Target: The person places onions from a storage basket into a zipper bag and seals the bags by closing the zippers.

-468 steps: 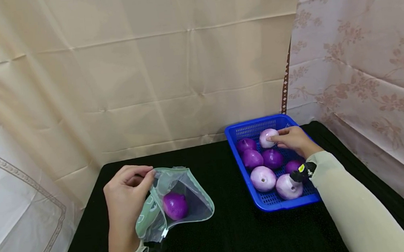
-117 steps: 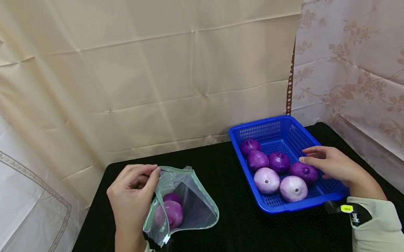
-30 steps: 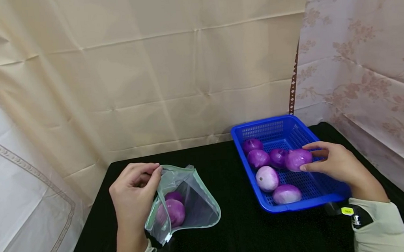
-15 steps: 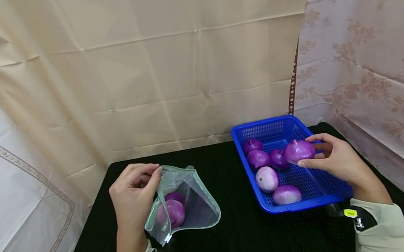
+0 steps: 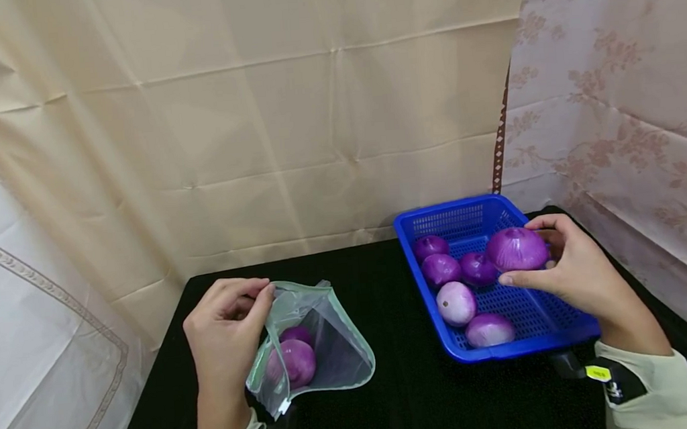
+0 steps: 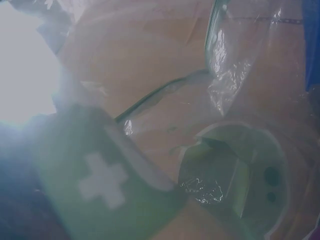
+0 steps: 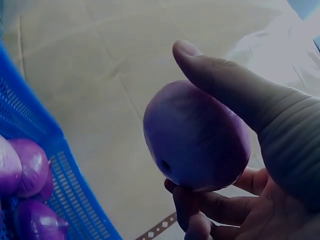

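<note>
In the head view my left hand (image 5: 230, 358) pinches the top edge of a clear zip bag (image 5: 336, 356) with green trim, keeping its mouth spread. Two purple onions (image 5: 297, 363) lie inside the bag. My right hand (image 5: 581, 276) grips a purple onion (image 5: 517, 249) between thumb and fingers, above the right part of a blue basket (image 5: 469, 354). Several more onions (image 5: 441, 270) sit in that basket. The right wrist view shows the held onion (image 7: 195, 137) close up, raised beside the basket (image 7: 75, 185). Bag film with green print (image 6: 125, 180) fills the left wrist view.
A black cloth (image 5: 395, 406) covers the table, with the bag at left and the basket at right. Behind hangs a beige curtain (image 5: 313, 143). A flowered cloth (image 5: 645, 117) closes the right side, and a white cloth (image 5: 34, 360) hangs at left.
Since the earliest frame, a second onion has come into the bag. My right hand has lifted another onion up from the basket, and one front onion has rolled onto its side.
</note>
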Demonstrator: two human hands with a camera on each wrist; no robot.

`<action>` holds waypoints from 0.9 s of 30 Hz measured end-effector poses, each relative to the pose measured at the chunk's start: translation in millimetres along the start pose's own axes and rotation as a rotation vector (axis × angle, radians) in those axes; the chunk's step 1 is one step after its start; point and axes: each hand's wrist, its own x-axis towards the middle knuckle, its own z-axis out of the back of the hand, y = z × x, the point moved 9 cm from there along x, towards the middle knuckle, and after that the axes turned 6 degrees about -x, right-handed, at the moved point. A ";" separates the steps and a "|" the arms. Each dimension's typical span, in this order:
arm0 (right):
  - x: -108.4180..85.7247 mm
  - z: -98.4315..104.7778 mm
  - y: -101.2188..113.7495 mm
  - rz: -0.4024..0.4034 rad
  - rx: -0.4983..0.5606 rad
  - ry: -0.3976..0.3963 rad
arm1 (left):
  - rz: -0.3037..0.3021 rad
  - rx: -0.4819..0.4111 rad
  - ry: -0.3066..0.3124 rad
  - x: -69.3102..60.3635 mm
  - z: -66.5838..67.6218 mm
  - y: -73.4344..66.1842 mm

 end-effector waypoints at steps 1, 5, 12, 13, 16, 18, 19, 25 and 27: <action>-0.4 0.2 1.4 0.001 0.013 -0.006 | 0.002 -0.005 0.001 0.0 0.0 0.1; -1.9 -1.0 10.1 0.032 0.054 -0.006 | 0.006 -0.018 0.003 -1.8 -0.2 2.0; 3.0 -5.3 33.1 0.051 0.058 0.005 | 0.002 -0.003 0.000 -2.4 1.4 4.2; 3.6 -6.1 37.8 0.053 0.057 0.005 | 0.000 -0.004 0.001 -2.1 1.3 4.0; 5.0 -10.7 53.4 0.061 0.064 0.012 | -0.006 -0.007 0.005 -0.8 0.9 3.0; 5.9 -15.4 64.0 0.060 0.080 0.017 | -0.006 -0.009 0.004 0.0 1.0 2.3; 5.9 -18.4 69.2 0.059 0.091 0.024 | -0.006 -0.011 0.004 0.3 1.0 2.0; 5.2 -35.7 94.4 0.083 0.146 0.038 | 0.004 -0.002 -0.003 0.4 0.6 1.8; 4.7 -39.9 100.2 0.097 0.154 0.038 | 0.005 0.003 -0.004 0.1 0.3 2.0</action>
